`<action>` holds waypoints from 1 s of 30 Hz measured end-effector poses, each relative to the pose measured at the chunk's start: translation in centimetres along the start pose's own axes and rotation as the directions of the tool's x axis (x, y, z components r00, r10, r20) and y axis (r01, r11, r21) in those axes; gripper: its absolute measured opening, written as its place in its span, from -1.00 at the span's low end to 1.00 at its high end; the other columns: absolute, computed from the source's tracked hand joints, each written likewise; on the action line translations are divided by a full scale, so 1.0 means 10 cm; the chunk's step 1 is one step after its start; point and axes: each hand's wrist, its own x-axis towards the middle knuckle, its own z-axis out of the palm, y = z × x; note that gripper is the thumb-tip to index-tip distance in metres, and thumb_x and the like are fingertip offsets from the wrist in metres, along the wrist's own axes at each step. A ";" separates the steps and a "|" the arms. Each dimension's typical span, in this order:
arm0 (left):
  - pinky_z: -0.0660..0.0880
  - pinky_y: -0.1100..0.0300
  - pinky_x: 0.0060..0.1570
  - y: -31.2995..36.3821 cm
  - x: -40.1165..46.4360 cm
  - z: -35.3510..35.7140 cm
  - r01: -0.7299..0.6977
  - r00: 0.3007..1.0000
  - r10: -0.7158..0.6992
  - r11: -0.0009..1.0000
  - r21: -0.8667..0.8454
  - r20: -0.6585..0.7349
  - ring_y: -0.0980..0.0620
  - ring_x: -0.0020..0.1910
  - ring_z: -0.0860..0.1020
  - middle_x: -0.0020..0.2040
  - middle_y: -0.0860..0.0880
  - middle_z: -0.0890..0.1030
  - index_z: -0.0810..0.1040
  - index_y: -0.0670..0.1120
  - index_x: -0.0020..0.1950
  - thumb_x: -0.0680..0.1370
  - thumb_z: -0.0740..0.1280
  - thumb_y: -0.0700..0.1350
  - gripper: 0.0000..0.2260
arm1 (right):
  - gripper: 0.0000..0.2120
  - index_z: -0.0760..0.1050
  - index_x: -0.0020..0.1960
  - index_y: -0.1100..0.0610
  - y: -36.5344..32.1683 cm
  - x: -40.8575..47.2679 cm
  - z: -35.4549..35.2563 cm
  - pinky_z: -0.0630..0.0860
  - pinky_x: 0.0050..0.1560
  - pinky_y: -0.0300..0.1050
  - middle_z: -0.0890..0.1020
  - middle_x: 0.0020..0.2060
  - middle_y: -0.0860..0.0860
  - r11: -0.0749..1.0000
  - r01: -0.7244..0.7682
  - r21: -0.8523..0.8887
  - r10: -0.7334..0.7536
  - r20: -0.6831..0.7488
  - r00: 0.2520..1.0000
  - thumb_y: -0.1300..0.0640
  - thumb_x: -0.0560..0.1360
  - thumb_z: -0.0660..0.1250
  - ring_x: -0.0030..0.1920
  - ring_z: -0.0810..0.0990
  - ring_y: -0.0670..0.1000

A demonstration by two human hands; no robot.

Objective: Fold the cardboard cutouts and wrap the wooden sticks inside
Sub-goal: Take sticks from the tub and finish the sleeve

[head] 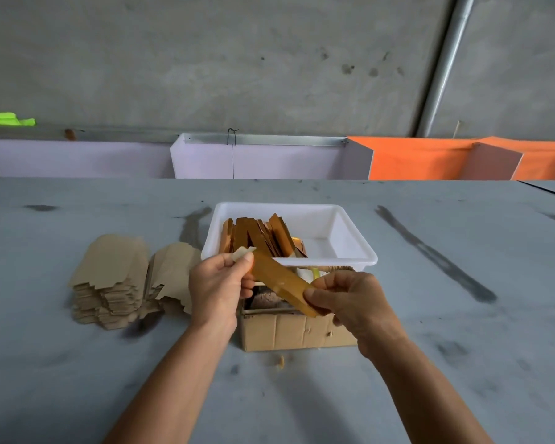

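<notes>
Two bare forearms reach in from the bottom edge, cut off below the elbows, over a grey scuffed tabletop [77, 363]. The left hand [217, 285] and right hand [354, 302] together hold a long, narrow, glossy amber-brown folded cardboard sleeve [281, 280] slantwise above a small brown corrugated cardboard box [297, 331]. The left fingers pinch the sleeve's upper end, where a pale wooden stick tip [243, 252] pokes out; the right thumb and fingers grip its lower end. The hands and sleeve hide most of the box's inside, so its contents are hard to make out. Just behind the box, partly resting over it, sits a white rectangular plastic tray [343, 216] holding a leaning bundle of amber-brown wrapped sleeves [260, 233]. To the left of the box lie two stacks of flat tan cardboard cutouts [113, 277].
</notes>
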 end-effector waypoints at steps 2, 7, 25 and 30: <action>0.51 0.29 -0.51 0.03 0.08 0.07 -0.002 1.000 0.002 1.000 -0.028 -0.014 0.05 -0.45 0.56 -0.44 -0.06 0.60 0.57 -0.14 -0.28 0.52 0.37 -0.16 -0.83 | -0.87 0.58 -0.30 0.16 -0.06 0.13 0.01 0.32 -0.57 -0.41 0.59 -0.47 -0.02 0.999 -0.029 0.030 0.030 -0.028 0.999 0.27 0.40 0.46 -0.54 0.48 -0.18; 0.51 0.33 -0.46 -0.03 0.20 0.17 0.018 1.000 -0.018 1.000 0.005 -0.010 0.08 -0.40 0.59 -0.35 -0.04 0.65 0.55 -0.06 -0.18 0.58 0.28 -0.15 -0.84 | -0.91 0.58 -0.25 0.25 -0.17 0.56 0.08 0.36 -0.51 -0.25 0.56 -0.50 0.05 0.971 -0.102 0.216 0.138 -0.158 0.978 0.28 0.42 0.44 -0.55 0.46 -0.09; 0.48 0.29 -0.42 -0.18 0.42 0.22 0.073 0.997 -0.075 0.992 0.104 0.021 0.07 -0.37 0.58 -0.32 -0.04 0.65 0.56 -0.05 -0.07 0.60 0.24 -0.18 -0.88 | -0.92 0.54 -0.08 0.27 -0.16 1.67 0.60 0.55 -0.35 -0.18 0.66 -0.23 0.14 0.973 -0.193 -0.130 0.147 -0.298 0.943 0.29 0.43 0.38 -0.27 0.65 0.06; 0.51 0.27 -0.39 -0.16 0.37 0.21 0.046 0.998 -0.050 0.992 0.118 0.028 0.07 -0.35 0.59 -0.30 -0.05 0.65 0.54 -0.01 -0.09 0.60 0.23 -0.18 -0.86 | -0.91 0.49 -0.07 0.22 -0.17 1.62 0.67 0.38 -0.40 -0.21 0.57 -0.29 0.06 0.880 -0.203 -0.430 0.066 -0.312 0.948 0.25 0.43 0.33 -0.27 0.56 0.06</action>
